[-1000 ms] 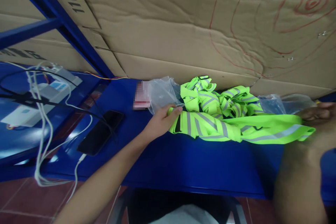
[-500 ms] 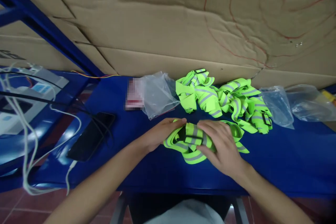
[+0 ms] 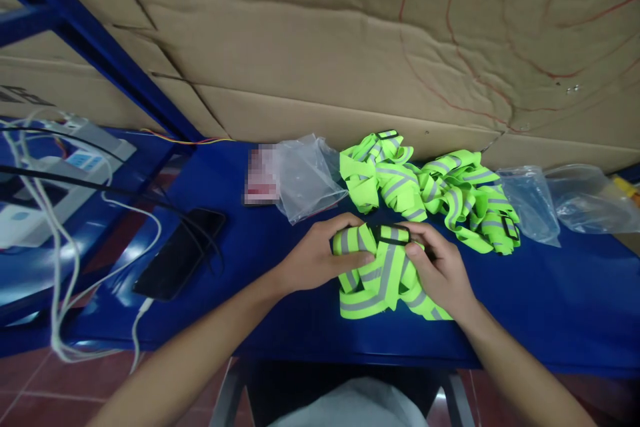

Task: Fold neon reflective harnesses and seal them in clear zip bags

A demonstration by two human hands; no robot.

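A bright yellow-green reflective strap (image 3: 385, 273) with grey stripes lies bunched in loops between both hands, low over the blue table. My left hand (image 3: 323, 253) grips its left side, thumb across the front and fingers behind. On the other side my right hand (image 3: 443, 270) pinches the strap beside a black buckle (image 3: 393, 235), which faces up at the top of the bundle. Loose loops hang toward the table's front. Just behind the hands rests a heap of similar reflective straps (image 3: 400, 183), continuing right into a second tangle (image 3: 463, 193).
Clear plastic bags lie left (image 3: 307, 180) and right (image 3: 530, 203) of the heap. A black phone (image 3: 180, 253) with a white cable sits at the left, near a power strip (image 3: 70, 173) and tangled cords. Cardboard (image 3: 300, 47) walls the back of the blue table (image 3: 560, 307).
The strap bundle has been turned, so its buckle now sits higher and its loops hang toward the front. The right hand has shifted its grip to the bundle's right side.
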